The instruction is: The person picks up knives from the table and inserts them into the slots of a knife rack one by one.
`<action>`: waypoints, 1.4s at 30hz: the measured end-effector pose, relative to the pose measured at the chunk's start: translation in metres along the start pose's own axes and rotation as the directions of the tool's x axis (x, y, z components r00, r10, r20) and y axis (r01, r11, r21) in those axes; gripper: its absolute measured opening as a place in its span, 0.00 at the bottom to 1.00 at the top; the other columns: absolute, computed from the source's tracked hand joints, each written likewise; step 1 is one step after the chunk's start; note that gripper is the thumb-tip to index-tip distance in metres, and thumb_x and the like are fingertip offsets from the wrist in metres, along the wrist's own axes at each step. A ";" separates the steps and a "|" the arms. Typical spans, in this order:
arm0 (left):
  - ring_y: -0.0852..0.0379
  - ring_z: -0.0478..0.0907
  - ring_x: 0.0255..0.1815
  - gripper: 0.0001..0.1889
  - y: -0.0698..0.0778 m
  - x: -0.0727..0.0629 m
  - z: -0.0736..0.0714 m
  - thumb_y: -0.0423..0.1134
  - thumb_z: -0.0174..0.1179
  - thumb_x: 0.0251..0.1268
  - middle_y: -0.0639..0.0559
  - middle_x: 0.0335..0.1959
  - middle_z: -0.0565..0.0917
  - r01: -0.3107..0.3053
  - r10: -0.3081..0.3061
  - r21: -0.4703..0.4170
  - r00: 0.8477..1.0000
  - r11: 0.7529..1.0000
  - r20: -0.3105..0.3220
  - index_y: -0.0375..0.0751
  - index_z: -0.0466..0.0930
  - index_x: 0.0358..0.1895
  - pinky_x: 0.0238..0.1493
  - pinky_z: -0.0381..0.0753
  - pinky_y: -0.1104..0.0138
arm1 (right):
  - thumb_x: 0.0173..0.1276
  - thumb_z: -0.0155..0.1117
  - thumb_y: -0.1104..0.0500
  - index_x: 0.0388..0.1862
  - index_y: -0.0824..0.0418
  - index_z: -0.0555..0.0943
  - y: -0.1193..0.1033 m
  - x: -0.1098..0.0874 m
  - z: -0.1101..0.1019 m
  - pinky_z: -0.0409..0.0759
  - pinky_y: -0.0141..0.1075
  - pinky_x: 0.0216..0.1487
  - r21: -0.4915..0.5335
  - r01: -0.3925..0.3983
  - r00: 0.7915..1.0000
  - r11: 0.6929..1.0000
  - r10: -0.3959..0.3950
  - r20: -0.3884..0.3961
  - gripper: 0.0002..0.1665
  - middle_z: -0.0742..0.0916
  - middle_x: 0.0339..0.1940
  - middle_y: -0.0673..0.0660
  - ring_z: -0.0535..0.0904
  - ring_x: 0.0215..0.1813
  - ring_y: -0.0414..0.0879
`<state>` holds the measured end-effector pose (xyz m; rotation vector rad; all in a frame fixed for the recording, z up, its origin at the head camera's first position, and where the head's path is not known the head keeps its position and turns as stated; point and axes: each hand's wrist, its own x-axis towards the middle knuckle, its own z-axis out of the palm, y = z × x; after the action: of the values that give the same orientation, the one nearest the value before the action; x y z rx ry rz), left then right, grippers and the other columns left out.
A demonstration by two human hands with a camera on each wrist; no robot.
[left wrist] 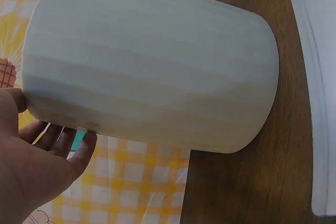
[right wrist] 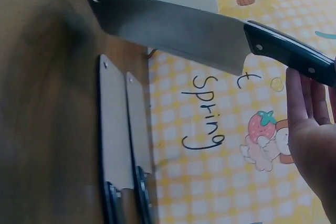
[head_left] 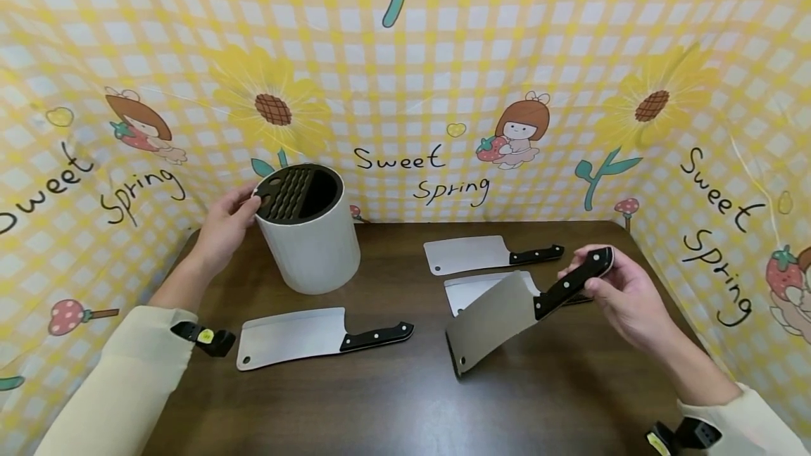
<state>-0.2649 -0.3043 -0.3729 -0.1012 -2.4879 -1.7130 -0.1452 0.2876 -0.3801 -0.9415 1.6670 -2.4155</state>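
At the back left of the table stands a white round knife block (head_left: 310,255) with a black slotted top; the left wrist view shows its ribbed side. My left hand (head_left: 223,231) holds its upper rim from the left, thumb at the edge, fingers partly hidden behind it. My right hand (head_left: 627,298) grips the black riveted handle of a cleaver (head_left: 497,322). Its broad blade slants down to the left, the handle higher. Whether the blade's lower corner touches the table I cannot tell. In the right wrist view the held cleaver (right wrist: 173,32) reaches left from my fingers.
A cleaver (head_left: 294,338) lies flat in front of the knife block. Another cleaver (head_left: 465,254) lies at the back right, and a partly covered cleaver (head_left: 465,290) lies behind the held one. Checked cloth (head_left: 393,83) encloses the brown table (head_left: 380,407).
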 end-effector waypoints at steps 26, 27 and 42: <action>0.72 0.69 0.54 0.32 0.003 0.001 -0.002 0.47 0.46 0.84 0.44 0.68 0.69 0.004 -0.004 0.012 1.000 1.000 0.012 0.32 0.55 0.79 0.50 0.73 0.82 | 0.70 0.62 0.76 0.62 0.69 0.80 -0.056 0.084 0.022 0.83 0.27 0.49 -0.441 -0.001 0.991 0.898 -0.058 -0.120 0.22 0.89 0.48 0.53 0.86 0.45 0.41; 0.71 0.69 0.54 0.32 0.004 0.002 -0.002 0.47 0.45 0.84 0.43 0.69 0.68 0.011 -0.011 0.017 1.000 1.000 0.015 0.32 0.54 0.79 0.50 0.73 0.82 | 0.70 0.63 0.75 0.62 0.68 0.80 -0.057 0.087 0.023 0.83 0.26 0.49 -0.453 -0.013 0.992 0.891 -0.046 -0.119 0.22 0.89 0.48 0.52 0.86 0.45 0.40; 0.50 0.64 0.73 0.31 0.049 0.009 -0.007 0.47 0.49 0.82 0.33 0.75 0.64 -0.049 0.055 0.090 0.997 0.995 -0.058 0.33 0.58 0.78 0.66 0.68 0.77 | 0.68 0.67 0.74 0.57 0.57 0.85 -0.063 0.121 0.038 0.82 0.25 0.46 -0.493 -0.032 0.994 0.870 -0.026 -0.110 0.22 0.89 0.46 0.51 0.84 0.43 0.39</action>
<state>-0.2671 -0.2932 -0.3243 -0.1038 -2.4905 -1.5597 -0.2061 0.2368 -0.2630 -0.8505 2.3959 -2.1025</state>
